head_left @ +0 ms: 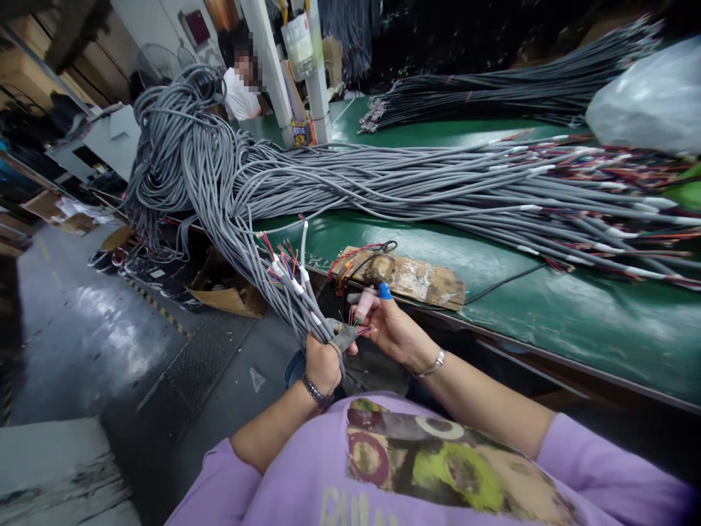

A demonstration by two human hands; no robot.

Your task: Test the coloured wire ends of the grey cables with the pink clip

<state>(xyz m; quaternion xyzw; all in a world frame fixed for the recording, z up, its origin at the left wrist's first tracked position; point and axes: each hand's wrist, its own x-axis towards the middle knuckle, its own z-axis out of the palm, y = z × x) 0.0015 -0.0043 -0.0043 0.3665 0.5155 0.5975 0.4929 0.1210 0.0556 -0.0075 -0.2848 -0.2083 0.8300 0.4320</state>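
Note:
My left hand (323, 363) is closed around a bundle of grey cables (293, 310) near its end, low in front of my body. A grey-coated finger or thumb (344, 339) of that hand lies along the cable end. Thin coloured wires (364, 331) stick out there, and the curled fingers of my right hand (390, 330) hold them. Its thumb, raised, wears a blue finger cover (385, 291); another fingertip has a pale wrap (366, 303) and is blurred. Other stripped cable ends with white sleeves (296, 285) rise above my left hand.
A long pile of grey cables (339, 179) covers the green table (509, 307) and hangs over its left end. A wooden board (421, 281) with a dark cord lies at the near edge. Behind are darker cables (493, 95), a plastic bag (651, 98) and a person (239, 95).

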